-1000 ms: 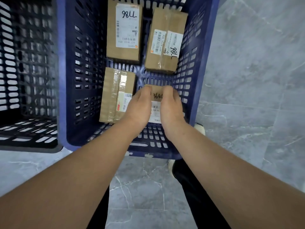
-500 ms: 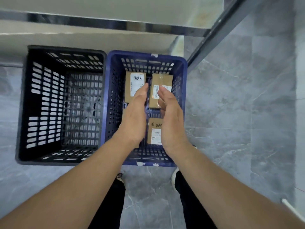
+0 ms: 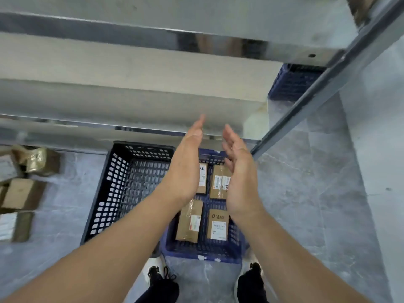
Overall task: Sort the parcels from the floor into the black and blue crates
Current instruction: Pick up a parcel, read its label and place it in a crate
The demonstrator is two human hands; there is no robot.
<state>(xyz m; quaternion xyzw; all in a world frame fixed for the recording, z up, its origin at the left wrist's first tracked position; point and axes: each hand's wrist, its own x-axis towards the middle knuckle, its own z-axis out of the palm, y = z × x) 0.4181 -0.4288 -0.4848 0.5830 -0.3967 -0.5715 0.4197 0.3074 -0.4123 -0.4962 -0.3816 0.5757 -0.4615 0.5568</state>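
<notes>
Seen from above, two bare forearms reach forward; the left hand (image 3: 185, 162) and right hand (image 3: 240, 171) are raised over the crates, empty, fingers straight and together, palms facing each other with a narrow gap between them. Below, dark trouser legs end in shoes (image 3: 155, 272) on a grey, marble-veined tile floor (image 3: 306, 193). Just beyond the toes stands the blue crate (image 3: 203, 256), a rectangular plastic box with lattice walls and base. Four brown cardboard parcels lie flat inside in two rows: a taped oblong parcel (image 3: 189, 221) near left, a labelled parcel (image 3: 217, 225) with handwriting near right, a far-right parcel (image 3: 219, 181) with white labels, and a far-left parcel (image 3: 202, 176) mostly hidden by the left hand. Touching the blue crate's left side is the black crate (image 3: 122, 193), the same lattice plastic, no parcels visible in it. On the floor well to the left, blurred cardboard floor parcels (image 3: 21, 193) lie in a loose cluster. Farther off, a smooth grey metal shelf (image 3: 131, 95) spans the top, with a second blue lattice bin (image 3: 293, 84) under it at right
</notes>
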